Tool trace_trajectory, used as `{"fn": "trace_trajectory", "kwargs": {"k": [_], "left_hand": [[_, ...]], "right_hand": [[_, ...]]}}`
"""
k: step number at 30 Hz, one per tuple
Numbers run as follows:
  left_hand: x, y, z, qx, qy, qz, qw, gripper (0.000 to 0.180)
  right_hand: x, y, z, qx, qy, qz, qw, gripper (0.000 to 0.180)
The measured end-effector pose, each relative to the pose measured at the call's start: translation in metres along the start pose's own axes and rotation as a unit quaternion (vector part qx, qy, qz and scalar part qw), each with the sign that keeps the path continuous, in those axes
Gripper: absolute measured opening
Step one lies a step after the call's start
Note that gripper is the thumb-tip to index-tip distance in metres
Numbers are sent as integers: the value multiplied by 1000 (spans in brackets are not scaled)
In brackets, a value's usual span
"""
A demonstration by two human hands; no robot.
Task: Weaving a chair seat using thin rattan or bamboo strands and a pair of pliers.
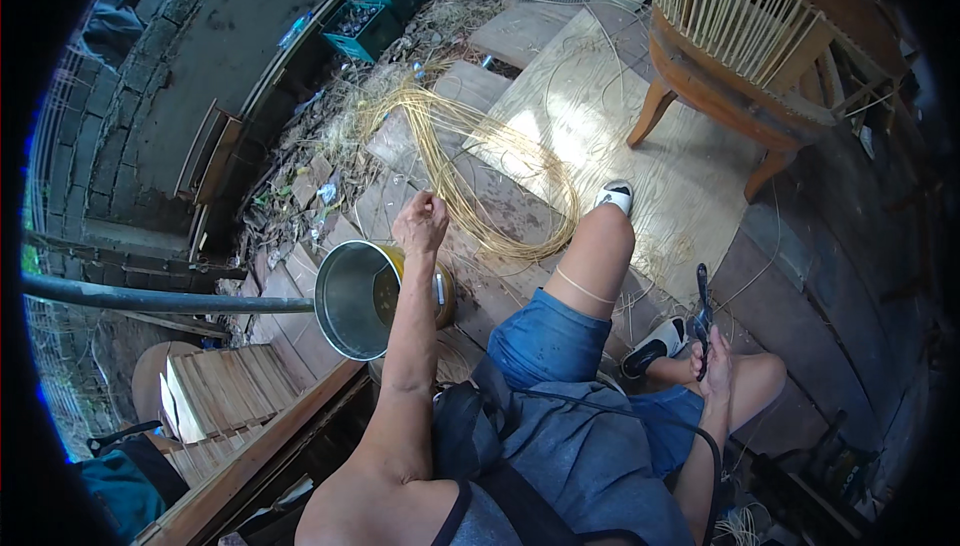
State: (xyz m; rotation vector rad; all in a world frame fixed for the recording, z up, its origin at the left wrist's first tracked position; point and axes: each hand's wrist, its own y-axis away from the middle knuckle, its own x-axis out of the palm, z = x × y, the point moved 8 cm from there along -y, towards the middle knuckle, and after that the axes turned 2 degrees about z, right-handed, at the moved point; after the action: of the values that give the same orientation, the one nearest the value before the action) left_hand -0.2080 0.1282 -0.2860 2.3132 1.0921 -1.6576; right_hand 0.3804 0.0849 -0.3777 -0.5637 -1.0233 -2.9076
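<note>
Count: hands (pixel 420 223) (pixel 713 366), 2; dark tool (pixel 703 291), 1; strand coil (pixel 436 161), 1; bucket (pixel 342 291), 1; wooden chair (pixel 718 93), 1; shoes (pixel 616 194) (pixel 652 354), 2.

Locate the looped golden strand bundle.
The golden strand bundle lies left of upper centre in the head view, beyond the left hand, partly over the pale wooden board.

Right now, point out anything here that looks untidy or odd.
Scraps lie scattered left of the loose coil of strands, which looks untidy. A thin pale band, perhaps a stray strand, crosses the person's left thigh; it looks odd lying apart from the coil.
</note>
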Motion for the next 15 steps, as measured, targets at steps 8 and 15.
{"fn": "trace_trajectory", "kwargs": {"k": [8, 15], "left_hand": [[-29, 111, -159, 315, 254, 227, 886, 17], [-48, 200, -297, 345, 404, 405, 745, 6]], "right_hand": [[81, 42, 9, 9, -165, 103, 981, 50], [133, 85, 84, -140, -312, 248, 906, 48]]}}
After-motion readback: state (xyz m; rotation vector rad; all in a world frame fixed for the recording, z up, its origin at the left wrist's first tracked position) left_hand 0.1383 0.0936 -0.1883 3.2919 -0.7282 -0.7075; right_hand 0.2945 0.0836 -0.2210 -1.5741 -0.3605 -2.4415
